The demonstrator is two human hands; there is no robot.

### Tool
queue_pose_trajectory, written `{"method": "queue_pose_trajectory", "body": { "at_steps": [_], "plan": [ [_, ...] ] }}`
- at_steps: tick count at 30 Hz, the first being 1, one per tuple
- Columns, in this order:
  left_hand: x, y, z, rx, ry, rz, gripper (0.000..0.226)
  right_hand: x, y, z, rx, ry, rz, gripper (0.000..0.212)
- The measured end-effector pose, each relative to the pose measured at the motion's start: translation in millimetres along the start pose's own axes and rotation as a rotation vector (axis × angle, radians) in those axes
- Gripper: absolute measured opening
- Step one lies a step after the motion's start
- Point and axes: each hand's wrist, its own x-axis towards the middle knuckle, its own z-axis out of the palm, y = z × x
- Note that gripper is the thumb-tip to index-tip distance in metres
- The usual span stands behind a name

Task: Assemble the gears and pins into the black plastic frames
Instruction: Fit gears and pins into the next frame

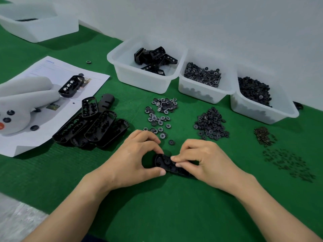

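Note:
A black plastic frame (pixel 166 163) lies on the green mat between both hands. My left hand (pixel 134 158) grips its left end between thumb and curled fingers. My right hand (pixel 202 161) pinches the frame's right part, fingertips pressing on its top; much of that end is hidden. Loose white-marked gears (pixel 160 112) are scattered just beyond the hands. A pile of plain black gears (pixel 210 125) sits to their right. Small dark pins (pixel 286 161) lie spread at the right, with a brownish heap of pins (pixel 264 136) behind them.
A stack of black frames (pixel 92 126) lies to the left, beside a printed sheet (pixel 57 74) and a white plush toy (pixel 21 105). Three translucent bins hold frames (pixel 153 58), gears (pixel 202 75) and black gears (pixel 253 91). Another bin (pixel 36 23) stands far left.

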Motion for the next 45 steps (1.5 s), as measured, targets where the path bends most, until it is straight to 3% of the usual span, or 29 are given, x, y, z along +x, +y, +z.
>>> {"method": "queue_pose_trajectory", "body": {
  "at_steps": [10,16,19,23,29,35,45],
  "plan": [
    [1,-1,0,0.003,-0.001,-0.004,0.037,0,-1,2,-0.031,-0.028,0.061,0.013],
    [0,0,0,0.001,-0.005,-0.002,0.037,-2,2,-2,0.167,0.039,0.251,0.02],
    [0,0,0,0.0,-0.004,0.001,0.037,8,3,2,0.06,0.14,0.287,0.015],
    [0,1,-1,0.006,-0.002,0.003,0.037,33,6,11,-0.047,0.069,0.328,0.021],
    [0,1,-1,0.004,0.003,-0.001,0.037,24,6,1,0.019,0.098,0.303,0.005],
    [1,0,-1,0.005,-0.013,-0.002,0.037,-19,-1,-5,0.046,0.027,0.199,0.013],
    [1,2,-2,0.007,-0.003,-0.01,0.036,-13,-4,-3,-0.085,0.024,0.027,0.013]
  ]
}}
